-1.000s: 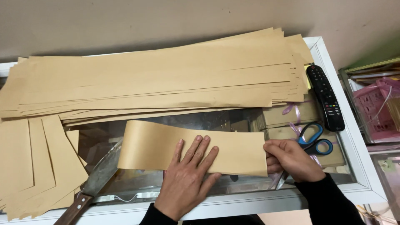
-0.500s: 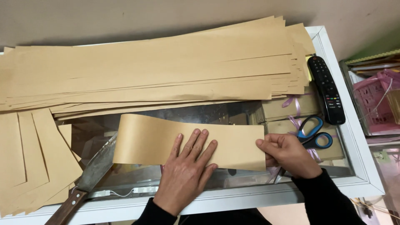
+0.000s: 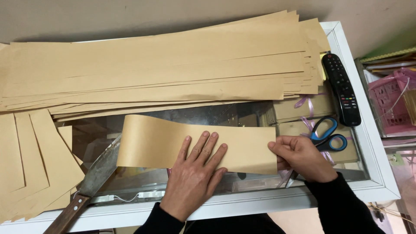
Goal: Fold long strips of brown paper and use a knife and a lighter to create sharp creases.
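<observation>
Brown paper strip [image 3: 160, 141] under both hands, left hand [image 3: 193, 175], right hand [image 3: 303, 158].

Head camera, close, looking down.

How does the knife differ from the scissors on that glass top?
The knife lies at the left with one long, broad dull-metal blade and a brown wooden handle; the scissors lie at the right, smaller, with blue loop handles. The knife is clear of both hands; the scissors sit just beyond the right hand. Both lie flat.
</observation>
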